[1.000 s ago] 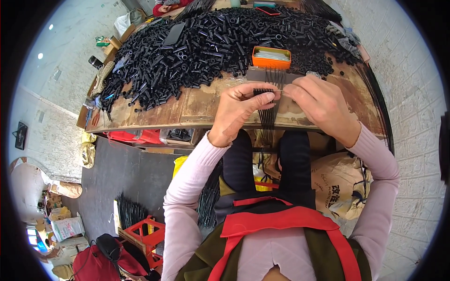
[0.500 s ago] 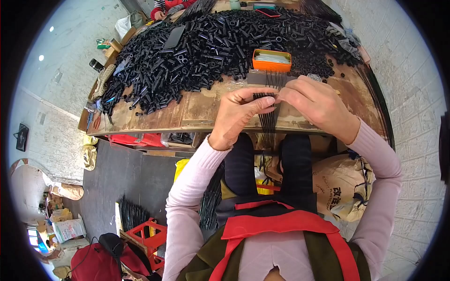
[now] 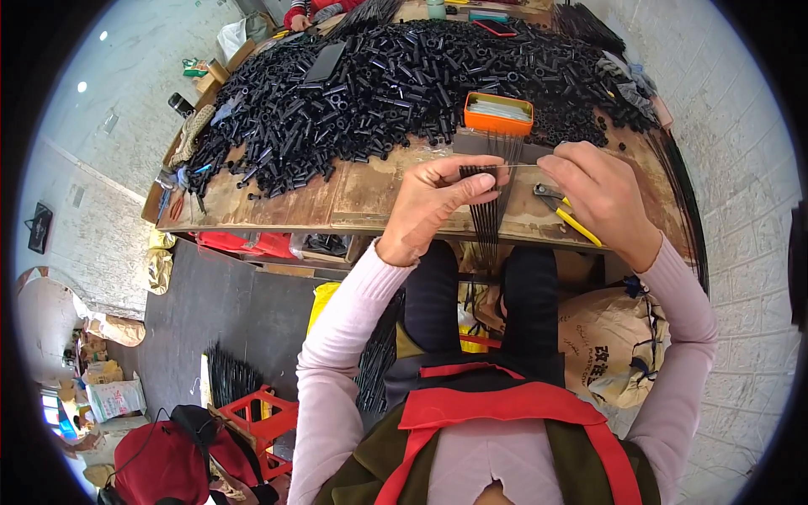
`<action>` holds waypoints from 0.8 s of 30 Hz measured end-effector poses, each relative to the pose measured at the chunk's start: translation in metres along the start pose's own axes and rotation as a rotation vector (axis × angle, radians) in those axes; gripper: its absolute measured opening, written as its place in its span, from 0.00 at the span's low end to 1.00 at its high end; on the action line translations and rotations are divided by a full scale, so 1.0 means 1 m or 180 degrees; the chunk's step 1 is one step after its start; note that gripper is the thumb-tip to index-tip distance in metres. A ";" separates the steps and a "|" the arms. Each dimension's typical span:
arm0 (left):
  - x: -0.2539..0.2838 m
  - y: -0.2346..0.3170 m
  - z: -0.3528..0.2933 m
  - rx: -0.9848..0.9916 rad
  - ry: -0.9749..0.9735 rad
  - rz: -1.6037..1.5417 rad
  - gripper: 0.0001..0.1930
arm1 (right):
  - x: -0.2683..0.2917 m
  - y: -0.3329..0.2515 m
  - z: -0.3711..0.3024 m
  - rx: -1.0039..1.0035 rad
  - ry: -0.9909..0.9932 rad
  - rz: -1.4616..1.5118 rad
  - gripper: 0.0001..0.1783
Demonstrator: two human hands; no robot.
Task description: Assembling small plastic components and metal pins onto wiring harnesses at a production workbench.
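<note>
A fan of thin black rods [image 3: 483, 217] hangs from my left hand [image 3: 429, 202], its thumb and fingers closed on their upper ends in front of the table edge. To the right, my right hand [image 3: 599, 189] is raised above the table with thumb and fingertips pinched together. They grip a thin pale wire [image 3: 523, 165], stretched sideways to the rod ends at my left fingers. How the wire meets the rods is too small to tell. Pliers with yellow handles [image 3: 576, 225] lie on the table beneath my right hand.
A big heap of short black tubular parts [image 3: 379, 97] spreads over the wooden table [image 3: 362, 194]. Beyond my hands stands an orange box [image 3: 498, 123] of pale thin strips. A black phone [image 3: 325, 63] lies on the heap. At the far left shows another person's hand [image 3: 296, 20].
My right hand has moved right, away from my left hand, drawing the wire out between them. The pliers have come into sight. My left hand keeps its hold on the rods.
</note>
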State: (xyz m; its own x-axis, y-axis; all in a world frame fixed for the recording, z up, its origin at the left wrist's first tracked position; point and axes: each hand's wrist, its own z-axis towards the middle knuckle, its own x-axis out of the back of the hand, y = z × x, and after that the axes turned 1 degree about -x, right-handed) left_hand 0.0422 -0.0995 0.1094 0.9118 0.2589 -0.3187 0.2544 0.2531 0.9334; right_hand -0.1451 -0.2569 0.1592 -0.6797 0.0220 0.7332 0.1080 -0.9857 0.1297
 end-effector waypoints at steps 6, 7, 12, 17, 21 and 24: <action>0.004 -0.002 0.000 0.0062 -0.0165 -0.0093 0.15 | 0.006 -0.001 0.000 0.0303 0.0054 -0.0200 0.19; 0.003 -0.001 -0.001 0.0069 -0.0164 -0.0094 0.15 | 0.005 -0.002 0.001 0.0341 -0.0003 -0.0097 0.20; 0.001 0.001 -0.002 0.0180 -0.0282 -0.0017 0.17 | 0.001 0.003 0.001 0.0367 -0.0065 0.0104 0.22; 0.004 0.002 -0.001 0.0191 -0.0327 -0.0074 0.18 | -0.004 0.001 -0.002 0.0266 -0.0075 0.0438 0.21; 0.007 0.002 -0.002 0.0170 -0.0471 -0.0128 0.19 | 0.004 -0.005 0.002 0.0449 -0.0204 0.0034 0.22; 0.012 0.001 -0.004 0.0218 -0.0545 -0.0324 0.19 | 0.006 -0.007 0.004 0.0496 -0.0101 -0.0120 0.23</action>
State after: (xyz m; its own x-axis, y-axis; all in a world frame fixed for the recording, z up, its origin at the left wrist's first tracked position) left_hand 0.0520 -0.0930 0.1056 0.9203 0.0716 -0.3846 0.3638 0.2045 0.9088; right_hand -0.1475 -0.2489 0.1651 -0.6624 0.0663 0.7462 0.1958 -0.9461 0.2579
